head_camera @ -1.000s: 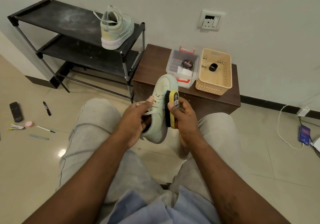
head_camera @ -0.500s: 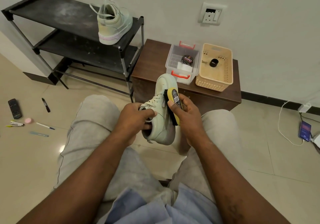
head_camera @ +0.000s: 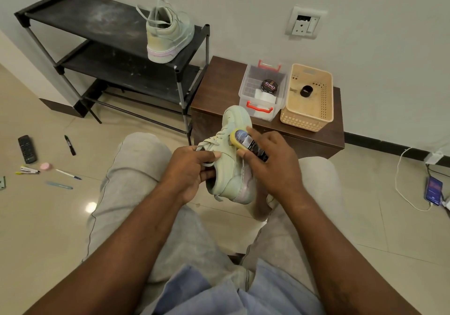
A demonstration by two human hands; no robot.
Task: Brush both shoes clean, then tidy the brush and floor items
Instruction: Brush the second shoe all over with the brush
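While left hand (head_camera: 192, 171) clamped on shoe (head_camera: 231, 171), right hand (head_camera: 274, 168) on brush (head_camera: 247, 141), tin (head_camera: 269, 86) in box (head_camera: 249, 89)

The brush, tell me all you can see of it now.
The brush has a yellow, rounded, plastic-looking back with a dark printed label. It lies back-up, pressed against the upper of the pale green shoe, its bristles hidden underneath. The right hand grips it, fingers over its far edge, thumb on the near edge.

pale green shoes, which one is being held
The pale green shoe the left hand grips, right hand pressing the yellow brush on it; the other shoe stands on the black rack.
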